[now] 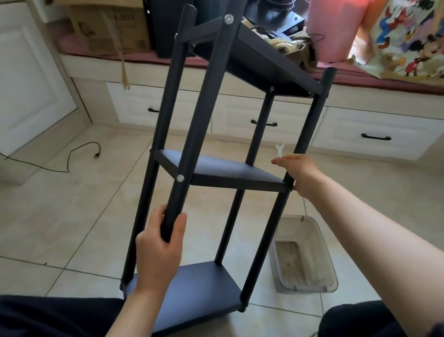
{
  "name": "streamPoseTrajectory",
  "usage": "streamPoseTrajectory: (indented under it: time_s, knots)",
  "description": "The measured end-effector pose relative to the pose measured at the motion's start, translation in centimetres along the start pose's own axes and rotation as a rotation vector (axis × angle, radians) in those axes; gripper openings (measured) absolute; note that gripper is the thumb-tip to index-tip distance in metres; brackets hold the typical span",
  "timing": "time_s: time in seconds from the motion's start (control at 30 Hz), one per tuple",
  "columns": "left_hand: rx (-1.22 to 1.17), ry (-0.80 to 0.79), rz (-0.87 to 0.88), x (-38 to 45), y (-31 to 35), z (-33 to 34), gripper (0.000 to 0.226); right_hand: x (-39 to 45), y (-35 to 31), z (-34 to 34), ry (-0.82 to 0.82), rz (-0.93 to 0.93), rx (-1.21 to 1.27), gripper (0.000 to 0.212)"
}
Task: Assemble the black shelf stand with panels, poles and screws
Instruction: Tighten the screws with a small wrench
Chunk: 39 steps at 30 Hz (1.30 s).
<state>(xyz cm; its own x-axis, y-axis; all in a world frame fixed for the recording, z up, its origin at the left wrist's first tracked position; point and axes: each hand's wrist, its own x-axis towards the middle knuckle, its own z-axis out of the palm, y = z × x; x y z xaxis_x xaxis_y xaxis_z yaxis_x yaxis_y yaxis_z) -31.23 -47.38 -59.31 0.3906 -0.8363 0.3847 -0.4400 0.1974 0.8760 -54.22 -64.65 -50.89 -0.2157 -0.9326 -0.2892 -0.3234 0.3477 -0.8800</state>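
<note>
The black shelf stand (216,172) stands tilted on the tiled floor in front of me, with three panels between black poles. Silver screw heads (180,178) show on the near pole. My left hand (159,246) grips the lower end of that near pole (190,149). My right hand (299,173) reaches to the right pole (306,132) at the middle panel's corner and pinches a small white wrench (279,149). A dark screw end pokes out under that hand.
A clear plastic tub (305,256) sits on the floor right of the stand. White drawers (379,133) run under a window bench stacked with cardboard boxes (107,26) and clutter. A black cable (69,155) lies on the floor at left. My knees are at the bottom.
</note>
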Motion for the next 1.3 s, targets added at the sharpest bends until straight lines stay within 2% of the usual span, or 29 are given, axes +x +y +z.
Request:
streamPoseTrajectory:
  time_s: [0.13, 0.2, 0.33, 0.5, 0.7, 0.87, 1.3]
  knots:
    - [0.063, -0.002, 0.026, 0.0, -0.9, -0.3, 0.027, 0.1, 0.3, -1.3, -0.089, -0.008, -0.199, 0.041]
    - [0.133, 0.0, 0.057, 0.1, -1.0, -0.4, 0.04, 0.1, 0.6, -2.5, -0.14, 0.003, -0.225, 0.038]
    - [0.194, 0.027, 0.065, 0.6, -0.5, 0.1, 0.044, 0.0, 1.4, -4.0, -0.196, 0.012, -0.221, 0.028]
    - [0.165, 0.072, -0.056, 1.9, -0.7, 0.3, 0.038, -1.1, 2.1, -4.3, -0.197, -0.021, -0.135, 0.007]
    - [-0.006, 0.141, -0.199, 2.3, -1.5, -0.7, 0.032, -2.8, 2.4, -3.4, -0.217, -0.157, 0.081, 0.009]
    - [-0.128, 0.178, -0.289, 1.2, -2.2, -1.0, 0.031, -3.5, 1.5, -2.9, -0.285, -0.236, 0.103, 0.011]
    - [-0.135, 0.165, -0.416, 0.7, -4.8, -0.1, 0.023, -3.3, 1.9, -1.8, -0.326, -0.285, 0.152, 0.007]
